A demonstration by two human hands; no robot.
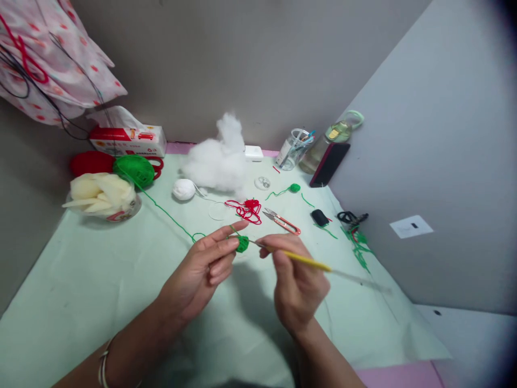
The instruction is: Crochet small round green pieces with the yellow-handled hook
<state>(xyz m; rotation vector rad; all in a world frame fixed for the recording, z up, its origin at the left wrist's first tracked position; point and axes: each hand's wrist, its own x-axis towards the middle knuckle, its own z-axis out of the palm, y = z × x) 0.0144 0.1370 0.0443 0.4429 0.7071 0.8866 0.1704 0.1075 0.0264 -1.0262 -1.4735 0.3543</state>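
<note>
Head view: the left hand (pixel 202 269) comes in from 7 o'clock and pinches a small green crochet piece (pixel 242 243) between thumb and fingertips, so its grip is closed on that piece. The piece sits at the very tip of the left grip, on its 2 o'clock side, just above the middle of the pale green desk (pixel 81 291).

The right hand (pixel 297 285) rises from 5 o'clock with its grip closed around a yellow-handled crochet hook (pixel 307 261). The hook's working end points toward 9 o'clock and meets the green piece; its far end runs off toward 3 o'clock, blurred, so its tip is hard to make out. The piece lies just beside the right fingertips, at their 10 o'clock.

A green yarn strand (pixel 169 215) leads from the piece toward 10 o'clock to a green yarn ball (pixel 134 170), which touches a red yarn ball (pixel 92 163). At 12 o'clock from the hands lie a red yarn tangle (pixel 247 210) and thread snips (pixel 283 221). Beyond them sits white stuffing (pixel 220 159), with a white yarn ball (pixel 183 189) just beside it. A tissue box (pixel 129 141) stands near the back wall at 11 o'clock.
</note>
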